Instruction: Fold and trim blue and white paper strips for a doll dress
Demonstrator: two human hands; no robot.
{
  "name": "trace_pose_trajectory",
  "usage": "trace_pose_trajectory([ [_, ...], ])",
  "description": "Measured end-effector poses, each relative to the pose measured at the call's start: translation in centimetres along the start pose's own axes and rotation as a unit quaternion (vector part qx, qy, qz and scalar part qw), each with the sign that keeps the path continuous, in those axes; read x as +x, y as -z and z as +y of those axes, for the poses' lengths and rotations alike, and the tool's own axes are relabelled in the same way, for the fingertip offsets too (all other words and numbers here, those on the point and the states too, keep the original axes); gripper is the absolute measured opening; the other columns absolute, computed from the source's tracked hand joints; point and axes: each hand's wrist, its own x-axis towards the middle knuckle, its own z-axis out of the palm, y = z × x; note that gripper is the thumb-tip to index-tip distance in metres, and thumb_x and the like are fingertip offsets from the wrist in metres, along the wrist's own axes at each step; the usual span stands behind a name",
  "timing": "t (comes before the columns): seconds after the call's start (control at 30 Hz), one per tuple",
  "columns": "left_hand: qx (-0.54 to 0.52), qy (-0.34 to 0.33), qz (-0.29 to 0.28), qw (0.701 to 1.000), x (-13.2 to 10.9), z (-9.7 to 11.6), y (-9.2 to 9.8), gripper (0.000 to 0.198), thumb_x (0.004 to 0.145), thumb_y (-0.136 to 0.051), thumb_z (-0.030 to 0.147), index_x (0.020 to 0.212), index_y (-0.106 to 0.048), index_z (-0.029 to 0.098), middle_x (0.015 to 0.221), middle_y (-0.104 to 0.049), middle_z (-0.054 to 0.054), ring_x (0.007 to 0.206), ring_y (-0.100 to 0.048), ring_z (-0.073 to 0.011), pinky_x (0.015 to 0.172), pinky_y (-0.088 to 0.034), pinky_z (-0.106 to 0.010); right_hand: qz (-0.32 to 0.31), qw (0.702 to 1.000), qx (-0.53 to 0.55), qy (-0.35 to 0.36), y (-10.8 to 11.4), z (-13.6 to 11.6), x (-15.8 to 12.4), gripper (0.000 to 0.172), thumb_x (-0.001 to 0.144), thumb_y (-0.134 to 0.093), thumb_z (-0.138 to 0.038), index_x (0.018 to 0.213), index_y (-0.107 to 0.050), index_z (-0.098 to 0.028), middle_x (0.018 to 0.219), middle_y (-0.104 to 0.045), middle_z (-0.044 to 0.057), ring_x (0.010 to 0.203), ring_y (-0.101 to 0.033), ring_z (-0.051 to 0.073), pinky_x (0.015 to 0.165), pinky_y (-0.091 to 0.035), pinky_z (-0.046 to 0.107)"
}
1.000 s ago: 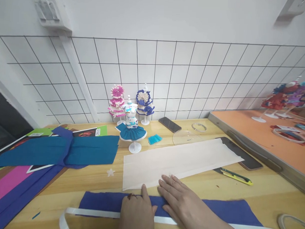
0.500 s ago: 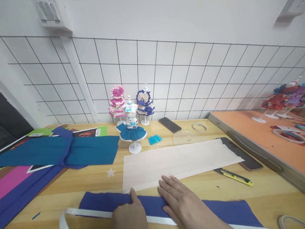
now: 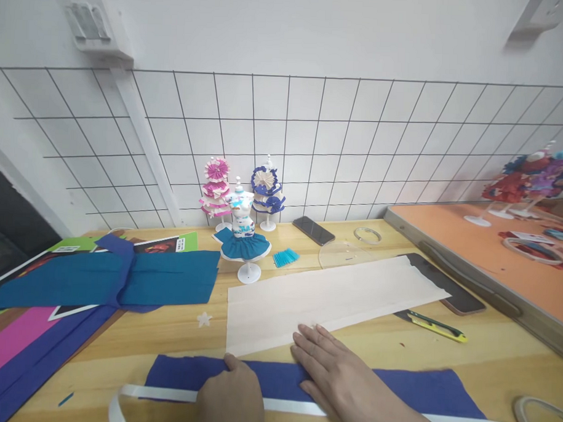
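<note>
My left hand [image 3: 232, 397] rests on a strip of dark blue crepe paper [image 3: 188, 371], its fingers mostly curled and hidden underneath. One short fingertip shows at the strip's upper edge, close to a cream crepe paper sheet [image 3: 338, 299]. Flat on the same blue strip lies my right hand [image 3: 344, 382], fingers outstretched, their tips touching the cream sheet's lower edge. A narrow white band, apparently tape [image 3: 293, 407], runs along the blue strip and passes under both hands. Its left end curls up off the table.
A small dress form [image 3: 244, 228] in a teal skirt stands mid-table. Teal paper [image 3: 173, 275] and other sheets pile at left. A utility knife [image 3: 437, 327], a dark phone-like slab [image 3: 467, 297], a phone [image 3: 314, 230] and a tape roll [image 3: 539, 417] lie rightward.
My left hand has slid a little to the left along the blue strip, and its extended finger has drawn back. My right hand stays in place.
</note>
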Motion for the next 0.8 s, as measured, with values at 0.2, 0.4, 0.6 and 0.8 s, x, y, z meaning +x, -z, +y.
trace_pose_trajectory([
  [0.2, 0.034, -0.102, 0.204, 0.973, 1.1, 0.4, -2.0, 0.044, 0.077, -0.035, -0.004, 0.112, -0.060, 0.006, 0.084, -0.067, -0.018, 0.080, -0.063, -0.0280, 0.064, -0.048, -0.036, -0.003, 1.000, 0.007, 0.005, -0.3, 0.1, 0.0, 0.036, 0.091, -0.044, -0.032, 0.120, -0.055, -0.013, 0.123, -0.057, 0.012, 0.116, -0.049, 0.026, 0.100, -0.040, 0.041],
  [0.4, 0.068, -0.221, 0.368, 0.900, 2.3, 1.4, -6.3, 0.040, 0.075, -0.047, 0.002, 0.111, -0.060, 0.011, 0.083, -0.062, -0.009, 0.080, -0.054, -0.0245, 0.068, -0.045, -0.036, 0.006, 1.000, 0.021, -0.002, -0.6, 0.1, -0.2, 0.037, 0.090, -0.047, -0.031, 0.121, -0.055, -0.012, 0.123, -0.056, 0.013, 0.116, -0.049, 0.027, 0.100, -0.039, 0.042],
  [0.6, 0.068, -0.166, 0.345, 0.921, 2.0, 1.8, -6.4, 0.039, 0.076, -0.046, 0.000, 0.109, -0.062, 0.013, 0.081, -0.061, -0.008, 0.076, -0.054, -0.0250, 0.059, -0.045, -0.036, -0.021, 0.999, 0.045, -0.015, 0.1, 0.2, 0.1, 0.033, 0.088, -0.049, -0.029, 0.117, -0.058, -0.013, 0.120, -0.059, 0.012, 0.113, -0.052, 0.028, 0.098, -0.041, 0.045],
  [0.8, 0.081, -0.147, 0.351, 0.921, 2.1, 2.1, -6.8, 0.040, 0.076, -0.045, -0.001, 0.109, -0.062, 0.011, 0.081, -0.061, -0.011, 0.076, -0.055, -0.0262, 0.062, -0.045, -0.038, -0.007, 0.997, 0.056, -0.043, 0.3, 0.2, 0.2, 0.035, 0.090, -0.045, -0.025, 0.122, -0.053, -0.014, 0.127, -0.053, 0.011, 0.117, -0.048, 0.025, 0.100, -0.039, 0.043],
])
